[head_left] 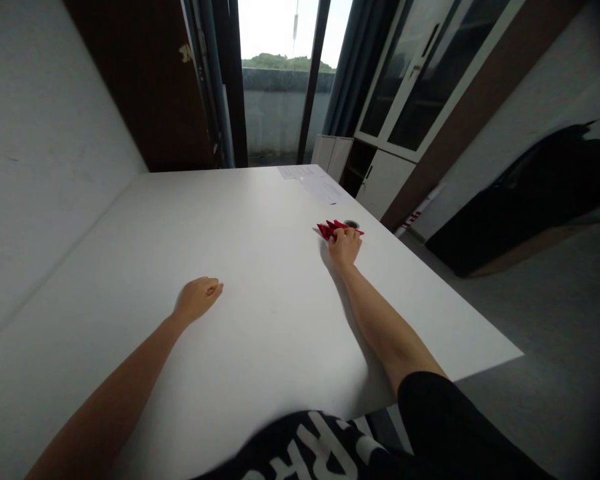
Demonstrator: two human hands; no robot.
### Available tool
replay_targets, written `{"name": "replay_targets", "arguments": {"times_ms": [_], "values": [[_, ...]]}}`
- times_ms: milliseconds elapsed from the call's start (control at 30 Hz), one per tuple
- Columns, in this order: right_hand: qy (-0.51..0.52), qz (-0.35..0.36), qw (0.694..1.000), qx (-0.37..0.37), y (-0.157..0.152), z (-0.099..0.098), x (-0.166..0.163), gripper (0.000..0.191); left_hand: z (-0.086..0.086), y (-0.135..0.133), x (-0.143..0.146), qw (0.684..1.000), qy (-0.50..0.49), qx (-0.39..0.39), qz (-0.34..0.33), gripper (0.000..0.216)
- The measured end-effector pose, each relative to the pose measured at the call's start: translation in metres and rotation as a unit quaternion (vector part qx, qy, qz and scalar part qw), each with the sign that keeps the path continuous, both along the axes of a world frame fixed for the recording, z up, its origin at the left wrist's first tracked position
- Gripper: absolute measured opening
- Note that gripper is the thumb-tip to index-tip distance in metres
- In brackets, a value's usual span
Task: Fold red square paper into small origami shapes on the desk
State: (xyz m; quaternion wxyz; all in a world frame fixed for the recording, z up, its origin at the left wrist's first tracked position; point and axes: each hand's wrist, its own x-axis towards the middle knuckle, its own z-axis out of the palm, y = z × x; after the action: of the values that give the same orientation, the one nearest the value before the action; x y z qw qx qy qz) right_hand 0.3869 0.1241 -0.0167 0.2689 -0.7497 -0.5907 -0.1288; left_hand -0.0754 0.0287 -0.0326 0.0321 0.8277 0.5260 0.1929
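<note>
At the right side of the white table [260,253], my right hand [345,248] has its fingers closed over a red pointed thing [329,228]. Several sharp tips stick out to the left of the fingers and one to the right, like folded paper or cloth; its exact kind does not show. Just behind that hand lies a small round dark thing with a pale rim [351,224], perhaps a roll of tape. My left hand [199,297] rests on the left part of the table, curled into a fist with nothing visible in it.
Printed paper sheets [313,184] lie at the table's far right corner. A wall [45,133] borders the left side. To the right stand a glass-door cabinet [420,73] and a large black item [520,200] by the wall. A window [280,87] is beyond.
</note>
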Motion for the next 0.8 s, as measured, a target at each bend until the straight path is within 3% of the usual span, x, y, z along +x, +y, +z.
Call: {"name": "replay_targets", "arguments": {"times_ms": [100,267,467,600,700,800], "values": [[0.009,-0.019,1.000,-0.004,0.007,-0.009,0.009,0.035,0.001,0.001,0.000,1.000,-0.001,-0.015,-0.002,0.042],[-0.039,0.015,0.999,0.012,0.023,-0.016,0.005,0.040,0.002,0.001,0.002,1.000,0.007,-0.022,-0.008,0.042],[-0.043,-0.010,0.999,-0.029,0.038,-0.019,0.006,0.027,0.002,0.001,0.003,0.999,-0.002,-0.034,-0.008,0.041],[-0.018,-0.004,1.000,-0.015,0.039,-0.013,0.010,0.026,0.002,0.000,0.003,0.999,-0.026,-0.043,-0.006,0.040],[0.045,0.051,0.997,0.031,0.034,-0.004,-0.005,0.023,0.005,-0.001,0.008,0.995,-0.079,-0.062,0.007,0.040],[0.177,0.192,0.963,0.061,0.020,0.000,-0.054,0.018,0.012,-0.005,0.022,0.980,-0.179,-0.084,0.035,0.038]]}}
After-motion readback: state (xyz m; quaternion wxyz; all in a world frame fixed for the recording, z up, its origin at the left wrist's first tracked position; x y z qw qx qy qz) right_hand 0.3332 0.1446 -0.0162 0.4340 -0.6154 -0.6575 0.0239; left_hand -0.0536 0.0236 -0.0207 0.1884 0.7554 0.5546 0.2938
